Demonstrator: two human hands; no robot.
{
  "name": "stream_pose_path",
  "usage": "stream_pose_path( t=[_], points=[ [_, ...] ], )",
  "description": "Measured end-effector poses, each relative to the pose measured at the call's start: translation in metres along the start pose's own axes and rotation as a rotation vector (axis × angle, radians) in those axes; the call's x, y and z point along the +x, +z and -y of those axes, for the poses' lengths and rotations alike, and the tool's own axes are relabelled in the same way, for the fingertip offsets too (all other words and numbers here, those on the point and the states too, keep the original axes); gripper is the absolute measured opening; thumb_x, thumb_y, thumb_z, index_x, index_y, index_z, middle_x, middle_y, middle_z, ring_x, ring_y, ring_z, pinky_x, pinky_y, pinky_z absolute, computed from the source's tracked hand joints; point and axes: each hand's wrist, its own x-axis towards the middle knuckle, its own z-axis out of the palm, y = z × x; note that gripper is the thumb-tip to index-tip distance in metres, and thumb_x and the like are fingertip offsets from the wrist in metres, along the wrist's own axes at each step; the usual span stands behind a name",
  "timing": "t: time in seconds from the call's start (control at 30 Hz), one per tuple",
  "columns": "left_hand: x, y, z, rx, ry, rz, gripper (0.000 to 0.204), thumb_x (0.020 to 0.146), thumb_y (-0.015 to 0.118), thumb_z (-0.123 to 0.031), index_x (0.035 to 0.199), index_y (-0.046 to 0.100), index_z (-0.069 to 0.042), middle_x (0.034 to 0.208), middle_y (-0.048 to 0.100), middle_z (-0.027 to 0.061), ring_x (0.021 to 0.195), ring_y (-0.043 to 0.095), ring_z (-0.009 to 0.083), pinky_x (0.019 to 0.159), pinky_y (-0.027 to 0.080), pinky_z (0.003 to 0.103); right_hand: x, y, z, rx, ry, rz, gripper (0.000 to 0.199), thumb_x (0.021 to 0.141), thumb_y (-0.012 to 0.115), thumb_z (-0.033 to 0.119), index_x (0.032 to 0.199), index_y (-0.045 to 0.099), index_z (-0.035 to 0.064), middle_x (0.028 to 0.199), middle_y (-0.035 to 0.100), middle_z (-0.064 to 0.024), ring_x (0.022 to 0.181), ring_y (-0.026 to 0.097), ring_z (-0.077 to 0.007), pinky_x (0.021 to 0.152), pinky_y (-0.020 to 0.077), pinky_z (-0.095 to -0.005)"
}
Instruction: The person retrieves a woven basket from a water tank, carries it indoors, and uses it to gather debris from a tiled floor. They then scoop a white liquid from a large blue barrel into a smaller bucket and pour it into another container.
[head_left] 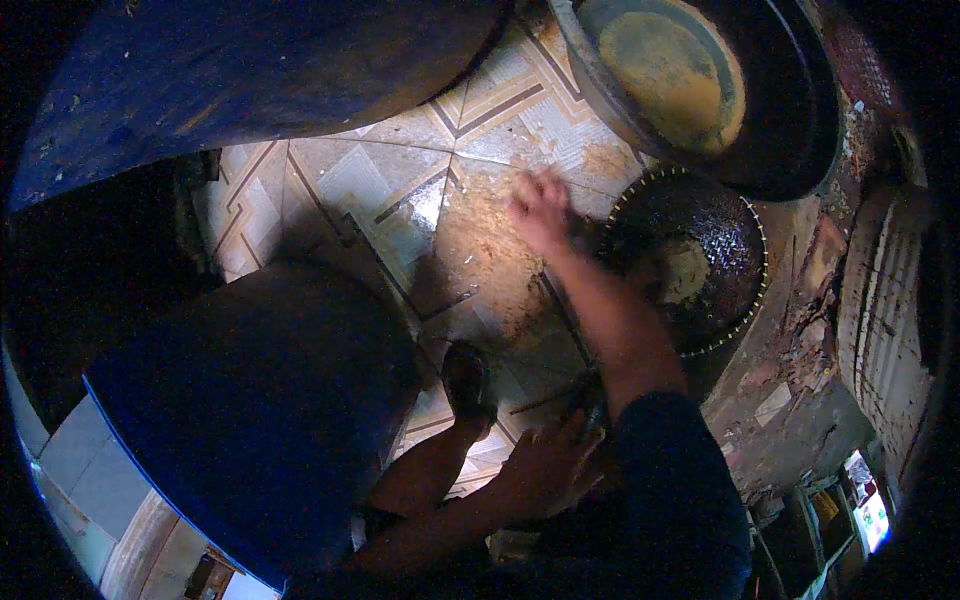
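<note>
- The left hand (545, 465) is seen low in the view, fingers spread, laid over a dark object at the knee; what it touches cannot be made out.
- A foot in a dark sandal (467, 382) is planted on the patterned tile floor (400, 180), just beside that hand.
- The right hand (540, 208) is stretched out over the dusty tiles, blurred, fingers loosely spread; nothing is seen to be pinched.
- A dark round woven basket (690, 255) is set just right of it, the forearm passing its rim.
- A large dark pan (700, 85) with yellowish contents is placed beyond the basket.
- A blue drum (250, 80) is seen at far left.
</note>
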Motion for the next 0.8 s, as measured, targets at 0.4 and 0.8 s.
stream_pose_path(
  t=[0.4, 0.8],
  points=[
    [-0.001, 0.000, -0.001, 0.001, 0.035, -0.165, 0.061, 0.097, 0.056, -0.043, 0.146, 0.044, -0.010, 0.152, 0.036, 0.0287, 0.132, 0.046, 0.0496, 0.103, 0.041, 0.065, -0.011, 0.005, -0.019, 0.120, 0.039, -0.030, 0.050, 0.087, 0.066, 0.043, 0.129, 0.063, 0.0167, 0.140, 0.047, -0.0232, 0.126, 0.042, -0.0451, 0.106, 0.0375, -0.0560],
    [0.009, -0.028, 0.019, 0.111, -0.151, -0.259, 0.049, 0.095, 0.057, -0.034, 0.132, 0.056, -0.003, 0.133, 0.057, 0.0232, 0.123, 0.053, 0.0448, 0.101, 0.045, 0.059, -0.092, -0.024, -0.003, 0.241, 0.186, -0.044, 0.042, 0.093, 0.063, 0.032, 0.128, 0.063, 0.0087, 0.137, 0.052, -0.0227, 0.126, 0.047, -0.0441, 0.106, 0.0387, -0.0553]
  ],
)
